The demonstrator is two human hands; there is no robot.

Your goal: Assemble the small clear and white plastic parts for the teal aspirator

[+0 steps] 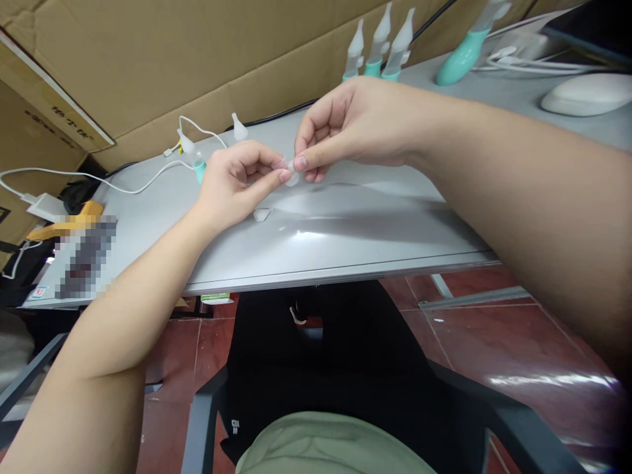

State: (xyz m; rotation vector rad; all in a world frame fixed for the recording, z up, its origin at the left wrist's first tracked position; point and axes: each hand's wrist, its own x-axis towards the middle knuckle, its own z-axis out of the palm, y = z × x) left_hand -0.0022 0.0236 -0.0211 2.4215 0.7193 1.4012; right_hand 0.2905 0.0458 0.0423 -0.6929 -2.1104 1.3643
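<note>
Left hand: I am pinching one side of a small clear silicone piece between thumb and forefinger.
Right hand: I am gripping its other side, fingertips meeting so the piece is hanging just above the tabletop.
Spare piece: one, lying near my left hand.
Far bottles: three standing upright together, keeping their tips clean, I judge.
White cable: one, trailing left.

**Both hands meet fingertip to fingertip at frame centre**

The left hand comes up from the lower left on a bare forearm, fingers curled, thumb and forefinger pinched. The right hand enters from the right edge, wrist bent, its thumb and forefinger pinched too, tips touching the left's.
</note>
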